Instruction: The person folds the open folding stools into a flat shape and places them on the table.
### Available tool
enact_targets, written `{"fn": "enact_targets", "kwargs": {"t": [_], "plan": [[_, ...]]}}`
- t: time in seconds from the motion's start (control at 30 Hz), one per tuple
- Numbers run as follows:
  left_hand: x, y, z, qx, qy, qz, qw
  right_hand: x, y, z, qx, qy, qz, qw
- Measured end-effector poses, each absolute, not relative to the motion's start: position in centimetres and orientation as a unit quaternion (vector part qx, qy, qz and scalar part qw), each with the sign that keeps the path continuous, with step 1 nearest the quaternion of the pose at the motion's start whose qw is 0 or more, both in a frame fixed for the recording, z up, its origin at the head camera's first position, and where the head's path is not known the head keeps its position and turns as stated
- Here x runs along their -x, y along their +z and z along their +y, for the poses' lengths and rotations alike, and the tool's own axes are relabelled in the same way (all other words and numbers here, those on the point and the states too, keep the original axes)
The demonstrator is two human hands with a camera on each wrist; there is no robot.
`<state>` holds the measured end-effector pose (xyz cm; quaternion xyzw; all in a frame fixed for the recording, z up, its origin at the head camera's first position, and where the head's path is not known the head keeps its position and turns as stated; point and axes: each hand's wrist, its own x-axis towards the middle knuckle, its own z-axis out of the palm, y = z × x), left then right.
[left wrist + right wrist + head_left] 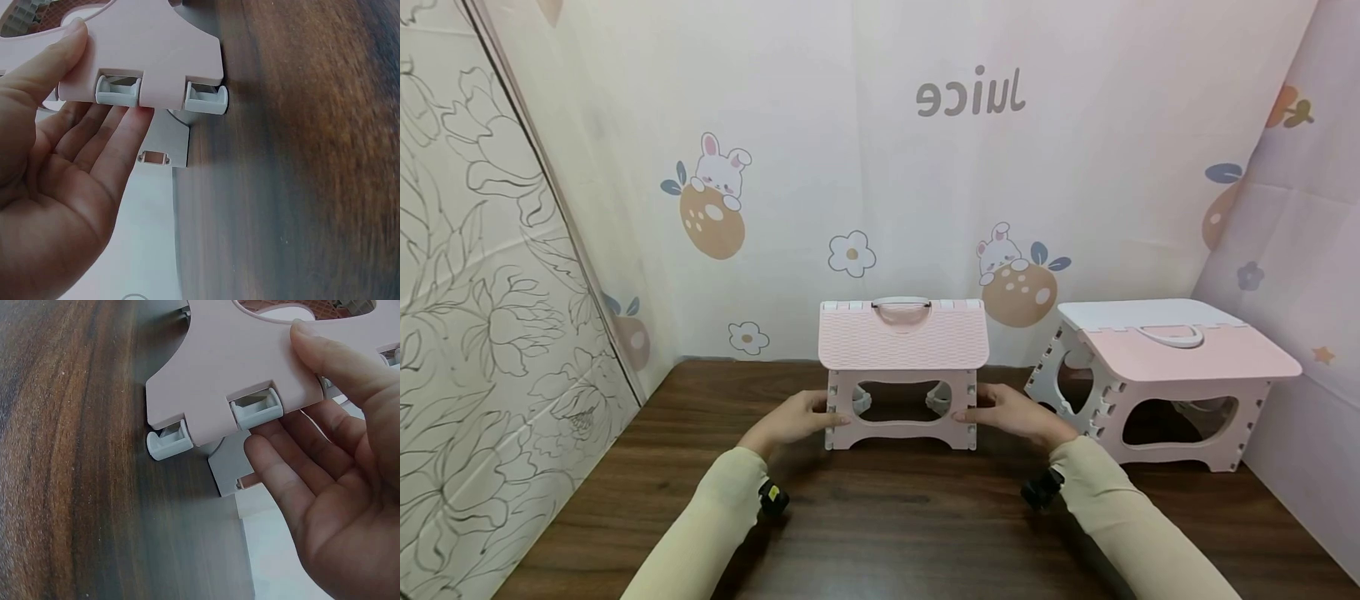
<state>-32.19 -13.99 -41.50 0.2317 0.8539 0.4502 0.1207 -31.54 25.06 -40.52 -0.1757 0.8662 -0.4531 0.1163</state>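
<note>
A small pink and white folding step stool (904,337) stands on the table in the middle of the head view. Its pink top panel slopes toward me, with a white carry handle (901,302) along the upper edge. My left hand (795,421) grips the left side of its front leg panel (150,44), thumb in front and fingers behind. On the opposite side my right hand (1017,414) holds the same panel's edge (237,362) between thumb and fingers. White hinge pieces (117,90) show along the panel's edge. The fingertips behind the panel are partly hidden.
A second pink and white folding stool (1195,354) stands unfolded to the right, its top flat. Behind the brown wooden table (880,533) hangs a printed curtain (850,150), with a floral sheet (490,275) on the left.
</note>
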Motion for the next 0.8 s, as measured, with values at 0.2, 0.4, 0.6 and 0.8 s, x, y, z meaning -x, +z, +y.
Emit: {"fn": "enact_targets", "kwargs": {"t": [0.2, 0.4, 0.6, 0.8], "plan": [[32.32, -41.49, -14.02, -0.224, 0.453, 0.854, 0.123, 31.61, -40.38, 25.15, 0.183, -0.447, 0.868, 0.115], [32.34, -41.43, -13.96, -0.23, 0.452, 0.853, 0.124, 31.62, -40.29, 25.21, 0.193, -0.443, 0.868, 0.115], [32.16, -41.42, -13.88, -0.229, 0.463, 0.847, 0.125, 31.65, -40.3, 25.2, 0.193, -0.441, 0.869, 0.117], [32.22, -41.5, -13.91, -0.221, 0.465, 0.847, 0.132, 31.68, -40.51, 25.19, 0.193, -0.447, 0.866, 0.119]]}}
